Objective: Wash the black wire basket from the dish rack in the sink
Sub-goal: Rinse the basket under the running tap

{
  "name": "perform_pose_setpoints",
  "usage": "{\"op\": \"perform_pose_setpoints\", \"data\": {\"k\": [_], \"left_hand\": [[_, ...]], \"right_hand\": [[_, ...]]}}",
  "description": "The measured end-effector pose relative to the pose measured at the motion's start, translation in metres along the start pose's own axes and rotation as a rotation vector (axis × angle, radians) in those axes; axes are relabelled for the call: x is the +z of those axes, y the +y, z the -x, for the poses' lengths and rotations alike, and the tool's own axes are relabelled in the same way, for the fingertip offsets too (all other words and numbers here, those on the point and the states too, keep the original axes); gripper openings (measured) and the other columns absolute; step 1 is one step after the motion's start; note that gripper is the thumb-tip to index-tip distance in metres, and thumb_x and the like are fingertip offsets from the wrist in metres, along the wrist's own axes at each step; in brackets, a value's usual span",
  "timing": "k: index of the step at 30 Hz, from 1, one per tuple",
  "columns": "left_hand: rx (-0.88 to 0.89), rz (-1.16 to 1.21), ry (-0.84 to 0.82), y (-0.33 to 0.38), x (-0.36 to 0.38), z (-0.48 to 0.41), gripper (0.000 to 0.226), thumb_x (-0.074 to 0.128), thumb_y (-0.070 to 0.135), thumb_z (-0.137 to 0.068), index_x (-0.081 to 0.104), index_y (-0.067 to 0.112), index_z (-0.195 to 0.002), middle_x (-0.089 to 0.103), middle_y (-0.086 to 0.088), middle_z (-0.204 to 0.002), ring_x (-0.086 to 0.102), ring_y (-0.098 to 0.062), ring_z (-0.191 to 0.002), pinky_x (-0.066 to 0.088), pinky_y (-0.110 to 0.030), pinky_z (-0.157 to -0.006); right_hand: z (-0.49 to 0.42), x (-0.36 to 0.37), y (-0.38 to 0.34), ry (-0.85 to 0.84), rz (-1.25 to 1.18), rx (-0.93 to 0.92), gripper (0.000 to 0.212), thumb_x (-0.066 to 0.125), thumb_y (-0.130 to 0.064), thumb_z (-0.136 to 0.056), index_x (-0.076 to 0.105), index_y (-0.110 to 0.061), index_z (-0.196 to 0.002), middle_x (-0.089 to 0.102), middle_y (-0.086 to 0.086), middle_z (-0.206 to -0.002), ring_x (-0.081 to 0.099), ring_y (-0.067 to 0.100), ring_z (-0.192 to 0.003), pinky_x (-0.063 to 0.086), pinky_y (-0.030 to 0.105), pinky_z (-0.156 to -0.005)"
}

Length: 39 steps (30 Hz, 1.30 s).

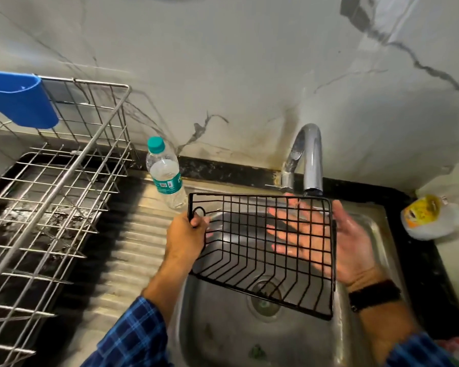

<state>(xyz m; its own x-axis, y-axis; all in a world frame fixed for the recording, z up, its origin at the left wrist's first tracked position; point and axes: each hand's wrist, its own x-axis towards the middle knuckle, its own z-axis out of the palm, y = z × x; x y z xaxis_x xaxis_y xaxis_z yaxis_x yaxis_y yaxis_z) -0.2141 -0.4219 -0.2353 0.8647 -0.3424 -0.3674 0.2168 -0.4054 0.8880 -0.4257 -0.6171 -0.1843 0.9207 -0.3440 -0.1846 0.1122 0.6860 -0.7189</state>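
The basket [260, 250] is in the air over the sink [217, 335], tilted, with its far rim just under the tap's [312, 160] spout. That looks like the place for water to fall through the mesh and drain straight into the bowl. Whether water is running I cannot tell, though the right palm looks wet.

The left grip [186, 234], a bare hand, has its fingers curled round the wires at the basket's left end, beside a small loop. It seems to carry the weight and set the tilt. The right grip [353, 242] is spread flat, fingers straight and apart, pressed against the far side of the mesh at the right end and seen through the wires. I judge it is rubbing the wires, not holding them. A dark strap [374, 294] circles that wrist.

The drain [264, 298] lies below the basket. On the ribbed drainer to the left a bottle [167, 176] stands upright, near the basket's left corner. Further left is the steel rack [64, 197], a blue cup [21, 99] hung on its rim. On the bench [419, 255] to the right lies a yellow-labelled pack [432, 218].

By count there is one basket, one sink, one tap, one drain, one bottle, one rack, one cup, one pack and two grips.
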Motion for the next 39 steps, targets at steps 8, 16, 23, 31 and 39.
{"op": "perform_pose_setpoints", "data": {"k": [8,16,23,31,39], "left_hand": [[-0.044,-0.043,0.076,-0.009,0.009,0.003,0.038,0.049,0.002,-0.099,0.038,0.020,-0.067,0.077,-0.004,-0.099,0.077,-0.019,-0.078,0.059,-0.031,-0.056],[0.190,-0.036,0.243,0.005,-0.001,0.013,0.031,0.060,0.012,-0.098,0.058,0.019,-0.068,0.069,-0.002,-0.082,0.064,-0.014,-0.085,0.051,-0.032,-0.082],[0.281,-0.057,0.259,0.011,0.006,0.039,0.042,0.057,-0.009,-0.092,0.071,0.017,-0.121,0.060,0.007,-0.082,0.051,0.001,-0.069,0.048,-0.015,-0.077],[0.354,-0.069,0.138,-0.003,0.041,0.053,0.073,0.049,-0.021,-0.083,0.058,0.025,-0.140,0.070,-0.019,-0.113,0.065,-0.035,-0.108,0.053,-0.052,-0.098],[0.660,-0.151,-0.072,-0.008,0.048,0.067,0.041,0.055,-0.023,-0.077,0.076,0.007,-0.096,0.051,0.006,-0.150,0.042,0.002,-0.140,0.035,-0.015,-0.112]], "right_hand": [[-0.021,0.006,0.010,0.625,0.626,-0.109,0.054,0.038,-0.053,-0.101,0.069,-0.011,-0.119,0.075,0.013,-0.112,0.072,0.025,-0.101,0.056,0.040,-0.090],[-0.011,0.007,0.017,0.508,0.511,0.181,0.048,0.050,-0.055,-0.092,0.069,-0.020,-0.119,0.075,0.005,-0.116,0.070,0.021,-0.109,0.048,0.048,-0.103],[-0.019,0.051,0.005,0.547,1.461,0.338,0.062,0.020,-0.070,-0.098,0.051,-0.028,-0.132,0.057,0.005,-0.126,0.054,0.023,-0.114,0.042,0.042,-0.102],[-0.054,0.102,0.032,0.415,1.759,0.069,0.061,0.025,-0.067,-0.097,0.057,-0.022,-0.124,0.060,-0.001,-0.129,0.050,0.022,-0.124,0.031,0.052,-0.107],[-0.033,0.070,0.003,0.196,1.678,0.072,0.026,0.038,-0.044,-0.105,0.057,-0.029,-0.094,0.060,-0.008,-0.082,0.059,0.012,-0.079,0.056,0.041,-0.082]]}}
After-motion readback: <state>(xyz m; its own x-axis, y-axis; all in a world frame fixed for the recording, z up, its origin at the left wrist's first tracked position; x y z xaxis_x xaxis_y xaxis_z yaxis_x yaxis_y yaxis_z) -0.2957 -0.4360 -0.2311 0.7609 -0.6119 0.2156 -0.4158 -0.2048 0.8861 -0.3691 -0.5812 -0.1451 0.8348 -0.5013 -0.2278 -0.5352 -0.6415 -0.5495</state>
